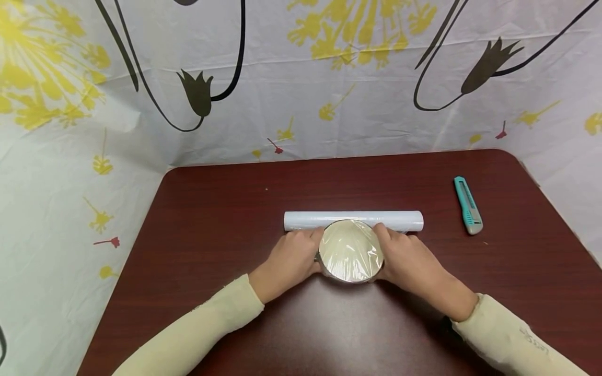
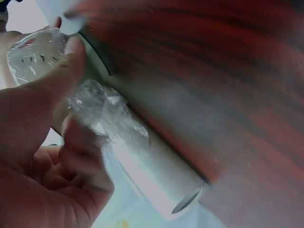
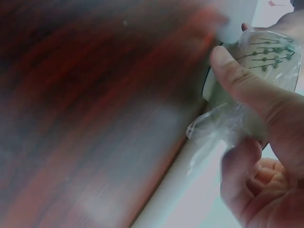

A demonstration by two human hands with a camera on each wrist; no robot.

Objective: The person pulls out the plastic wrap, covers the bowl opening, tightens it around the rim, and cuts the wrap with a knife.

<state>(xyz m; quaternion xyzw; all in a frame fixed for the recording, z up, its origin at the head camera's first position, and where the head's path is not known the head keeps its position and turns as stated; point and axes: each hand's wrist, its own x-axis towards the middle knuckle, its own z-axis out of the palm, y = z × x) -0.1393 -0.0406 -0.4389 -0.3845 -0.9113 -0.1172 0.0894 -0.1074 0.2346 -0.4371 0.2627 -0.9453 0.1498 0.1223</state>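
A round bowl (image 1: 351, 253) has clear cling film stretched, with creases, over its top in the head view. My left hand (image 1: 292, 253) grips its left side and my right hand (image 1: 410, 259) its right side. The left thumb lies along the film-covered wall, with the other fingers curled below. In the right wrist view the right thumb (image 3: 244, 76) presses the wall beside a green plant pattern. Loose cling film (image 2: 102, 109) bunches by the left fingers. Just behind the bowl lies a white roll of cling film (image 1: 301, 219), partly hidden by the bowl and hands.
A teal utility knife (image 1: 467, 205) lies at the right back of the dark red wooden table (image 1: 211, 209). White sheeting (image 1: 301, 104) with yellow and dark flower prints hangs behind the table and along its sides.
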